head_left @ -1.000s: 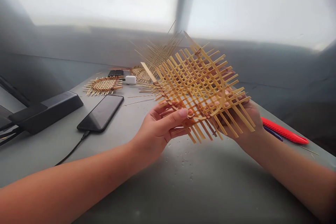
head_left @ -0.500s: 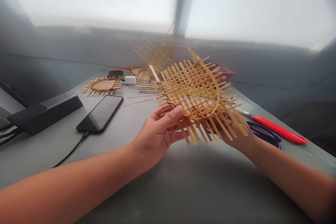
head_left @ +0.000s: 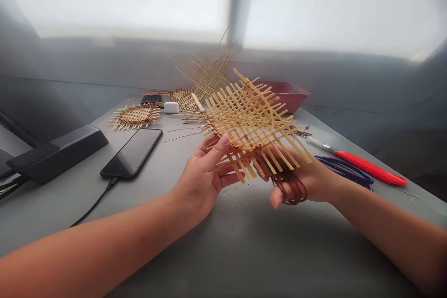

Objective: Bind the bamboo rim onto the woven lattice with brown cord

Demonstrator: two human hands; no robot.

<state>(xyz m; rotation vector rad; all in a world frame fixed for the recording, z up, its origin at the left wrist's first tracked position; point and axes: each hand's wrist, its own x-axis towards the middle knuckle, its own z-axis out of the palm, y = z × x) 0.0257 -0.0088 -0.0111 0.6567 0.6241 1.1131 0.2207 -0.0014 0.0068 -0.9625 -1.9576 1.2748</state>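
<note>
A woven piece of pale strips [head_left: 251, 116] is held up over the table, tilted, with a curved strip across it and brown cord wound along its left and lower edge. My left hand [head_left: 206, 172] pinches its lower left edge, thumb on top and fingers beneath. Under the lower right part is my right hand [head_left: 300, 174], its thumb pointing towards me and its other fingers partly hidden by the strips. A coil of brown cord [head_left: 295, 191] is looped around that hand near the thumb.
On the left of the table [head_left: 157, 251] lie a phone [head_left: 132, 152] and a black box [head_left: 59, 151]. Farther back are a small woven piece [head_left: 136, 114], a white case [head_left: 171, 107] and a red basket [head_left: 291, 98]. Blue-handled scissors [head_left: 344, 170] and a red-handled knife [head_left: 372, 166] lie right.
The woven piece has tilted and shifted slightly left with my left hand. My right hand has turned, so its thumb and the cord coil now show below the strips.
</note>
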